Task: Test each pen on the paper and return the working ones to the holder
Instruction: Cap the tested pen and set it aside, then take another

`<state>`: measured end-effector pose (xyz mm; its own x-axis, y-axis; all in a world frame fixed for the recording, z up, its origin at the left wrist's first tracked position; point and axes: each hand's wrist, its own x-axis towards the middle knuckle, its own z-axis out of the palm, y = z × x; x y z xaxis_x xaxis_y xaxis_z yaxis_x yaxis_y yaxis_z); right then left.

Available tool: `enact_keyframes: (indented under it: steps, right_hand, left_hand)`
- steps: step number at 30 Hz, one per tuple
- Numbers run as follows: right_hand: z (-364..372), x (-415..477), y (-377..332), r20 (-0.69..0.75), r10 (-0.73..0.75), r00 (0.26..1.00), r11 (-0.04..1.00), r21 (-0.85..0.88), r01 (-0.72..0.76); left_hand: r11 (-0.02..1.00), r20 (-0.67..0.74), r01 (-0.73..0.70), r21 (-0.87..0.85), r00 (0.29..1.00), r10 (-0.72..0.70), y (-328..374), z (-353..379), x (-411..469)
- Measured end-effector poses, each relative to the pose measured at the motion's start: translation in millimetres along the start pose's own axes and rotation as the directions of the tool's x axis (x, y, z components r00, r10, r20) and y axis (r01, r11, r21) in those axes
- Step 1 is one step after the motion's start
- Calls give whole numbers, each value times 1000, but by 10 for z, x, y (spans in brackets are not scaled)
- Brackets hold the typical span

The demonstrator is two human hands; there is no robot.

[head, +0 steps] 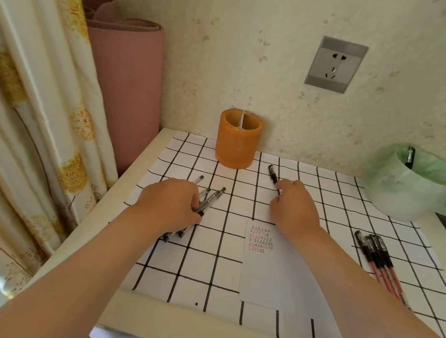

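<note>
An orange cylindrical holder [237, 144] stands at the back of the table. My left hand [173, 204] grips a bunch of clear pens [211, 198] that lie on the checked cloth, their tips pointing up and right. My right hand [295, 207] holds a single black pen [273, 175], which sticks out toward the holder. A white paper [265, 276] with rows of red and black marks lies below my right hand. Several red pens with black caps [377, 261] lie together at the right.
A white bin with a green bag [416, 188] stands at the back right, a dark pen inside it. A rolled pink mat [123, 84] and a curtain [20, 105] are on the left. A wall socket [335, 65] sits above the table. The table's front edge [189, 328] is near.
</note>
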<state>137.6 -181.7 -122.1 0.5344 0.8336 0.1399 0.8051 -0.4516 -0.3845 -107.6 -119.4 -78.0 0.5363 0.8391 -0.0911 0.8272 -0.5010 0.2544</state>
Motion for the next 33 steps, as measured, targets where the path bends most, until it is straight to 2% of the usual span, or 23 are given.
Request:
enact_keyframes:
  steps: [5, 8, 10, 13, 15, 17, 21, 26, 33]
  right_hand:
    - [-30, -51, -34, -46, -40, 998, 996, -81, 36]
    - [-84, -157, -243, -43, -191, 981, 979, -85, 187]
    - [-74, -240, -436, -10, -381, 924, 924, -39, 381]
    - [51, -348, -690, 77, -628, 775, 775, -31, 631]
    - [170, -402, -787, 119, -703, 701, 688, -134, 713]
    - [253, -434, -818, 119, -735, 667, 631, -238, 738]
    - [268, -395, -799, 28, -746, 665, 633, -282, 721]
    - [197, -379, -784, -8, -757, 654, 627, -291, 723]
    - [-76, -340, -569, -8, -597, 802, 746, -372, 552]
  left_hand:
    - [1000, -14, 29, -2, 999, -29, 3, 3, 6]
    - [999, -13, 44, 29, 999, -44, 40, 0, 2]
    - [998, 1, 45, 37, 999, -45, 56, -12, 1]
    - [998, 20, 37, 49, 999, -38, 64, -31, -22]
    - [998, 22, 32, 55, 999, -33, 55, -32, -49]
    - [998, 24, 35, 42, 999, -36, 32, -31, -77]
    - [1000, 45, 19, -24, 999, -18, -39, -41, -93]
    - [1000, 64, -1, -23, 998, 3, -67, -106, -76]
    - [996, 27, -22, -88, 999, 24, -16, -157, -33]
